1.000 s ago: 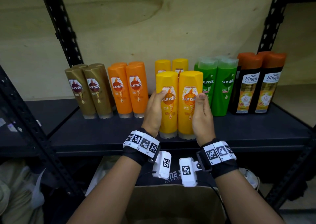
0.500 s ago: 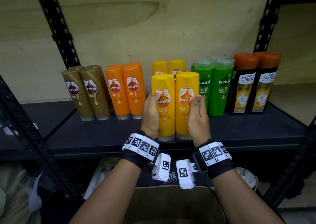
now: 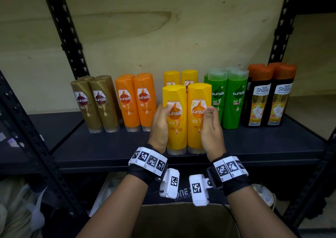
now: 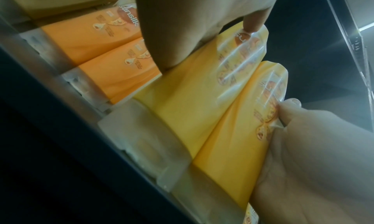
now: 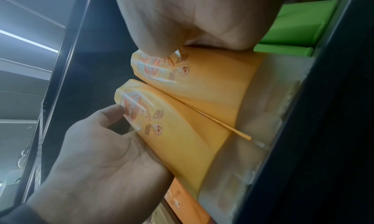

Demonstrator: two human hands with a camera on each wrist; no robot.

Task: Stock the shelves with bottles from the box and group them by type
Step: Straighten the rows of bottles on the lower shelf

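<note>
Two yellow Sunsilk bottles stand side by side near the front of the dark shelf [image 3: 109, 147]. My left hand [image 3: 161, 123] grips the left yellow bottle [image 3: 174, 128], thumb on its label. My right hand [image 3: 211, 127] grips the right yellow bottle [image 3: 197, 128] the same way. In the left wrist view my left hand [image 4: 192, 27] lies on the left bottle [image 4: 192, 99]. In the right wrist view my right hand [image 5: 192, 19] lies on the right bottle [image 5: 212, 83]. Two more yellow bottles [image 3: 180, 78] stand right behind them.
Along the back stand brown bottles [image 3: 96, 103], orange bottles [image 3: 136, 101], green bottles [image 3: 227, 99] and black Shayla bottles [image 3: 269, 96]. Black shelf posts [image 3: 63, 38] frame both sides. An open cardboard box [image 3: 181, 219] sits below my wrists. Bare shelf surface lies front left and front right.
Both hands stay on the two yellow bottles, which stand on the same spot. Only my head view has shifted slightly.
</note>
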